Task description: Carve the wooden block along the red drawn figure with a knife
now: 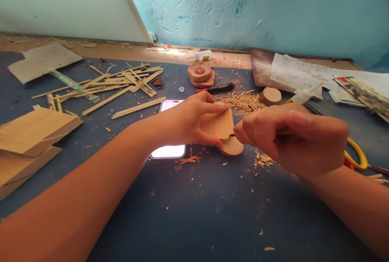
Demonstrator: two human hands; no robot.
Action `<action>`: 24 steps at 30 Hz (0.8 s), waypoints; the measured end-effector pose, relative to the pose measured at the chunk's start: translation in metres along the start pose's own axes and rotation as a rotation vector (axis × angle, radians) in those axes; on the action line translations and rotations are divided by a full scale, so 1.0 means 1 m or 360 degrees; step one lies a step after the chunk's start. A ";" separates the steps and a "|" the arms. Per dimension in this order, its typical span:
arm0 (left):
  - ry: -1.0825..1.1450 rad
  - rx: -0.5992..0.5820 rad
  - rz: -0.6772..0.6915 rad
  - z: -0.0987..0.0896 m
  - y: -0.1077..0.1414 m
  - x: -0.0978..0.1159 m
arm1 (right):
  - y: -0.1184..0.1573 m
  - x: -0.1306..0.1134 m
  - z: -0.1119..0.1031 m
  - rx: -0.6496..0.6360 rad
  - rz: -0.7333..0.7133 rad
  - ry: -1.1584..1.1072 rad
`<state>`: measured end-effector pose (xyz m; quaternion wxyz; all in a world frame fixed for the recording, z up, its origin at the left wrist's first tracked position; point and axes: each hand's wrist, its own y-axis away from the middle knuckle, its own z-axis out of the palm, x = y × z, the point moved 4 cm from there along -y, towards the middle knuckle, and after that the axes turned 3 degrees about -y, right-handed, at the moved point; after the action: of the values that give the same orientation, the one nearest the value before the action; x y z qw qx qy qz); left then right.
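Note:
My left hand grips a small flat wooden block, thumb on the near side and fingers on the far side. Under the block's near edge lies a rounded wooden piece. My right hand is closed in a fist at the block's right edge. A thin dark tip sticks out of it and touches the block's near right corner; the rest of that tool is hidden. A lit phone lies partly beneath my left wrist. Wood shavings are heaped just behind the block.
Several thin wooden sticks lie at back left, near wooden boards. Behind my hands are a marker, stacked painted wood slices and a round wood piece. Yellow-handled scissors lie at right; a blue wall stands behind.

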<state>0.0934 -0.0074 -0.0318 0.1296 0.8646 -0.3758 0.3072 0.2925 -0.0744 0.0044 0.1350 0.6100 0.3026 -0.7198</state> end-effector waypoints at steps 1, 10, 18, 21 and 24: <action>-0.0005 0.0005 0.0004 0.000 0.000 -0.001 | 0.000 0.000 0.001 -0.0006 0.0021 -0.0001; -0.0059 -0.0010 0.0018 0.003 -0.002 0.001 | -0.004 -0.005 0.002 -0.0091 0.0012 0.0123; -0.0064 -0.0003 -0.0021 0.003 -0.002 -0.001 | 0.000 -0.006 0.000 -0.0072 -0.0009 0.0178; -0.0073 -0.0007 -0.0024 0.003 -0.003 -0.002 | 0.001 -0.006 0.000 -0.0057 0.0022 0.0182; -0.0079 0.0011 -0.0008 0.003 -0.003 -0.002 | 0.001 -0.006 0.000 -0.0055 0.0056 0.0157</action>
<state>0.0958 -0.0058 -0.0350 0.1181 0.8733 -0.3758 0.2866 0.2941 -0.0760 0.0098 0.1431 0.6476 0.3104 -0.6810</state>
